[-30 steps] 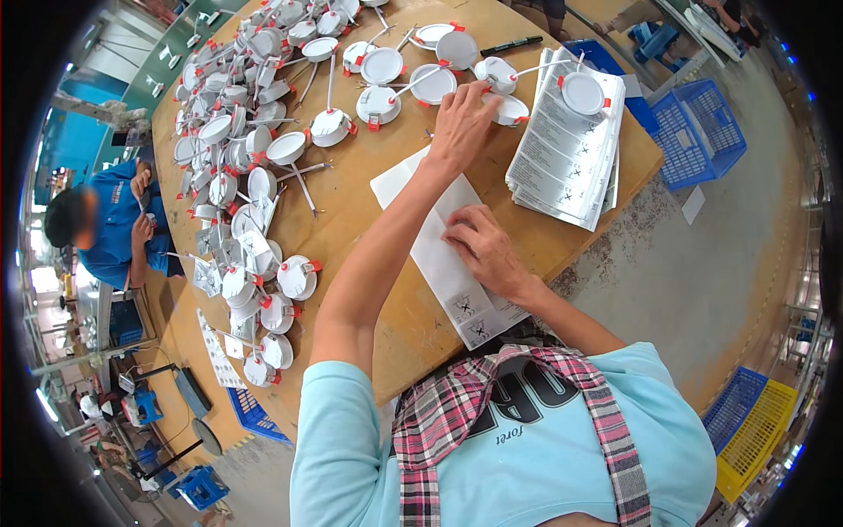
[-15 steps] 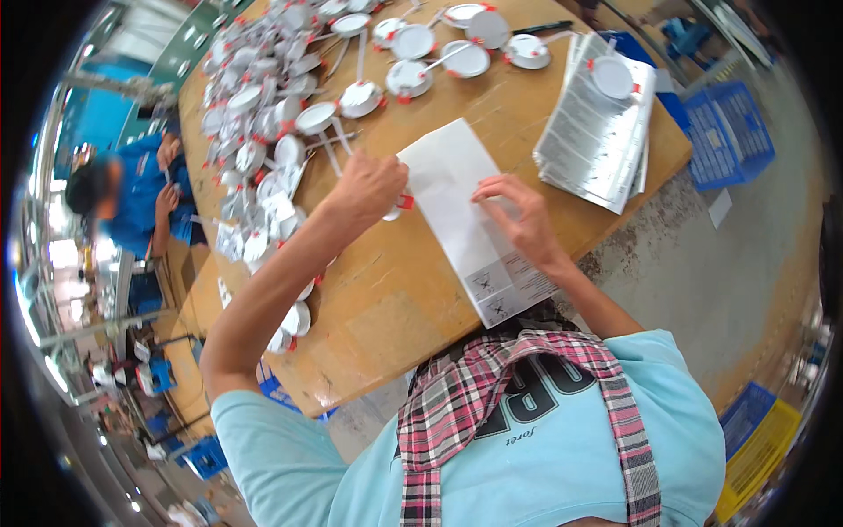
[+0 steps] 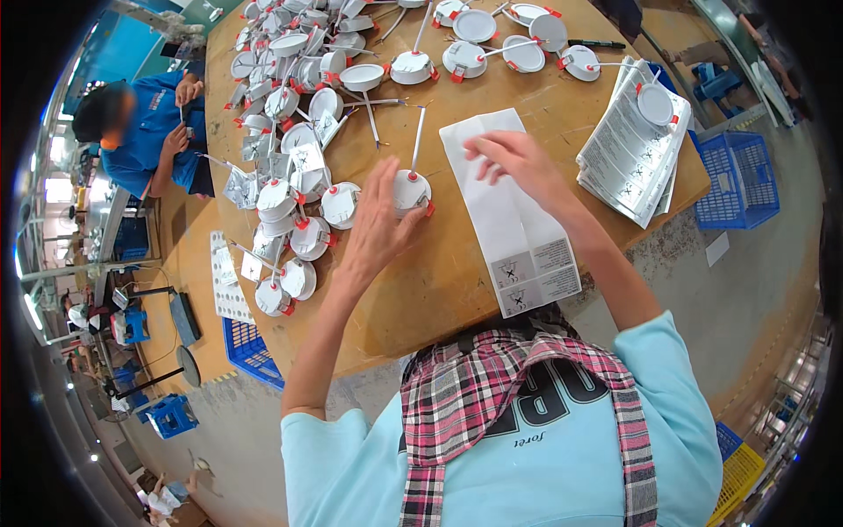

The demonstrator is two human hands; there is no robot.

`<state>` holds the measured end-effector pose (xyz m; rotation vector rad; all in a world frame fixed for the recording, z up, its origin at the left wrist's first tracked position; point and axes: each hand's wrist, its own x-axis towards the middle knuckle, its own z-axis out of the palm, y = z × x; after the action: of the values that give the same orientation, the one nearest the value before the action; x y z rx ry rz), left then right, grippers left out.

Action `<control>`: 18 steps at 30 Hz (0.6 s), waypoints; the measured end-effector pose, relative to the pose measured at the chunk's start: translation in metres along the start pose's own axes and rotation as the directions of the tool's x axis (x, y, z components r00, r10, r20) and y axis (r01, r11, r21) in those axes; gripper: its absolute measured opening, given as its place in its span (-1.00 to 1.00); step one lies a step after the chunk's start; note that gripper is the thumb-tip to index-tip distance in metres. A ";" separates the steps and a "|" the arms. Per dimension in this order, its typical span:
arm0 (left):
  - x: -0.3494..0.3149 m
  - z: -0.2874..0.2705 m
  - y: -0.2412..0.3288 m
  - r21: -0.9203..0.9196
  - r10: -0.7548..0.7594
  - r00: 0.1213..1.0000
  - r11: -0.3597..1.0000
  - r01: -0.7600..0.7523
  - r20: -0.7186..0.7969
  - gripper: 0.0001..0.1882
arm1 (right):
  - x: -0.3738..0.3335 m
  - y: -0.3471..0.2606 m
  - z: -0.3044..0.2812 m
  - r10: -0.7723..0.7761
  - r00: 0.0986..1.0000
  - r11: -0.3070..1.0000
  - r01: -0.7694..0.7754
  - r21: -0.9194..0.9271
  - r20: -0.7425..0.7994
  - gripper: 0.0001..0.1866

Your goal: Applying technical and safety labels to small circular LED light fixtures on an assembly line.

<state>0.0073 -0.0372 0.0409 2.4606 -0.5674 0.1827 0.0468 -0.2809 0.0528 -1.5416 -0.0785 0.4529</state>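
My left hand [image 3: 379, 220] is open, fingers stretched together and thumb apart. It lies against the left side of a round white downlight [image 3: 411, 190] with red clips; its white cable points away from me. Whether the thumb touches the downlight is hard to tell. Just right of that lamp lies a long white label sheet [image 3: 496, 211], printed labels only at its near end. Over the sheet's far part hovers my right hand [image 3: 518, 162], fingers loosely spread and holding nothing.
Many similar downlights [image 3: 290, 105] are heaped on the left of the wooden table [image 3: 378, 321], with more along its far side. A stack of silvery label sheets [image 3: 628, 154] carries one downlight [image 3: 656, 104]. A black pen [image 3: 597, 44] lies beyond. Across the left side, a person in blue [image 3: 154, 132] works.
My left hand has opened from a closed grip and now rests beside the downlight. My right hand has lifted toward the sheet's far end. The whole view has shifted.
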 end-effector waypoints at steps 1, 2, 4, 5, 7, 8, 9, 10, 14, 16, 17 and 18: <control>-0.004 0.007 -0.004 -0.034 -0.014 0.999 0.999 0.015 0.048 -0.39 | 0.019 0.005 0.002 -0.001 1.000 1.000 0.001 -0.003 0.000 -0.72; -0.006 0.010 -0.004 -0.067 -0.022 0.995 0.997 0.028 0.095 -0.38 | 0.040 0.015 0.005 0.039 0.994 0.975 -0.060 0.214 0.101 -0.69; -0.009 0.014 0.001 -0.112 -0.034 0.996 0.993 0.043 0.078 -0.38 | 0.066 0.019 0.012 0.054 0.976 0.903 -0.138 0.408 0.211 -0.66; -0.013 0.014 0.002 -0.145 -0.049 0.995 0.988 0.061 0.084 -0.39 | 0.075 0.016 0.017 0.020 0.965 0.860 -0.150 0.487 0.262 -0.65; -0.019 0.014 0.002 -0.187 -0.080 0.993 0.978 0.095 0.086 -0.39 | 0.082 0.018 0.023 -0.014 0.948 0.813 -0.174 0.555 0.317 -0.65; -0.020 0.014 0.002 -0.188 -0.087 0.993 0.977 0.101 0.081 -0.39 | 0.083 0.022 0.025 -0.064 0.939 0.772 -0.168 0.613 0.337 -0.66; -0.021 0.014 0.001 -0.206 -0.086 0.994 0.974 0.099 0.068 -0.40 | 0.084 0.027 0.026 -0.112 0.930 0.725 -0.165 0.669 0.351 -0.68; -0.022 0.015 0.001 -0.223 -0.086 0.995 0.970 0.097 0.056 -0.41 | 0.084 0.029 0.029 -0.106 0.928 0.726 -0.173 0.665 0.358 -0.68; -0.022 0.022 0.005 -0.203 -0.128 0.992 0.971 0.124 -0.011 -0.43 | 0.083 0.034 0.036 -0.190 0.980 0.751 0.104 0.652 0.062 -0.74; -0.014 0.030 0.006 -0.199 -0.139 0.989 0.972 0.126 -0.053 -0.44 | 0.084 0.031 0.036 -0.172 0.983 0.786 0.179 0.591 -0.068 -0.75; -0.012 0.031 0.005 -0.211 -0.147 0.988 0.968 0.136 -0.036 -0.44 | 0.085 0.027 0.038 -0.194 0.971 0.841 0.236 0.486 -0.136 -0.75; -0.008 0.032 0.002 -0.198 -0.134 0.989 0.973 0.121 -0.055 -0.44 | 0.086 0.023 0.036 -0.223 0.954 0.885 0.284 0.370 -0.200 -0.76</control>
<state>-0.0010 -0.0546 0.0143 2.2820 -0.3768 0.1512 0.1081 -0.2191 0.0120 -1.1405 -0.0649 0.1266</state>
